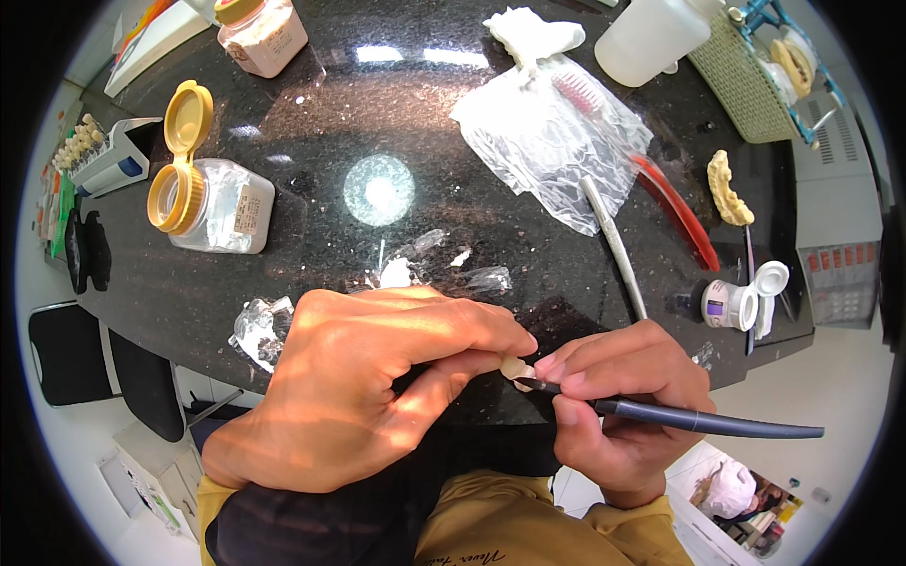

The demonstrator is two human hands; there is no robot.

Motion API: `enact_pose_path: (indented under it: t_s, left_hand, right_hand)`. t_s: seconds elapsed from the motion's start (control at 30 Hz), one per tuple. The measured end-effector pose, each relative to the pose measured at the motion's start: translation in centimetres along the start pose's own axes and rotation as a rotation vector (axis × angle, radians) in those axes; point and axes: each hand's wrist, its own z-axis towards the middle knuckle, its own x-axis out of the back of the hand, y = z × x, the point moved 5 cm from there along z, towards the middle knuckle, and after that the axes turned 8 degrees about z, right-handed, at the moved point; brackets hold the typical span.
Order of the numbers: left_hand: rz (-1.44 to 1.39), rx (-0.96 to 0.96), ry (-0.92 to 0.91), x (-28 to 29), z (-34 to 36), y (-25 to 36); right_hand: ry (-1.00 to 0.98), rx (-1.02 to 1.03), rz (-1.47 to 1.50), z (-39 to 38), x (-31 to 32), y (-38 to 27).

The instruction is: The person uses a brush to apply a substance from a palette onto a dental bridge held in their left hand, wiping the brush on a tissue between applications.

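Note:
My left hand (368, 377) pinches a small cream, tooth-like dental piece (512, 366) between thumb and fingertips. Held like a pen in my right hand (628, 396) is a slim dark-handled tool (717, 422). Its narrow dark tip meets or almost meets the piece; contact cannot be made out for certain. Whether that tool is a brush or a carver is unclear. Both hands are close together over the table's near edge, their fingertips almost touching. Part of the dental piece is hidden by my fingers.
On the dark speckled table (311, 189) stand an open yellow-capped jar (222, 203), a pink-filled jar (264, 38) and a small white bottle (727, 305). Beyond my hands lie crumpled plastic (528, 123), a grey rod (618, 250), a red-handled tool (675, 208) and a dental cast (727, 189).

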Motion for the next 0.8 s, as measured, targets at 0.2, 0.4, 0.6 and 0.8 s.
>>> enact_pose_path:
  t_s: [0.2, 0.4, 0.6, 0.8]
  left_hand:
    - [-0.009, -0.007, 0.007, -0.08, 0.0, -0.08]
    - [0.002, -0.011, 0.003, -0.03, 0.03, -0.04]
    - [0.0, -0.004, 0.007, -0.04, 0.03, -0.01]
    - [0.001, -0.008, 0.016, -0.08, 0.05, -0.02]
  right_hand:
    - [-0.031, 0.027, -0.068, 0.16, -0.03, -0.1]
    - [0.014, 0.024, -0.031, -0.15, 0.23, 0.16]
    - [0.004, 0.012, -0.021, -0.12, 0.15, 0.12]
    - [-0.001, 0.03, -0.058, 0.0, 0.19, -0.01]
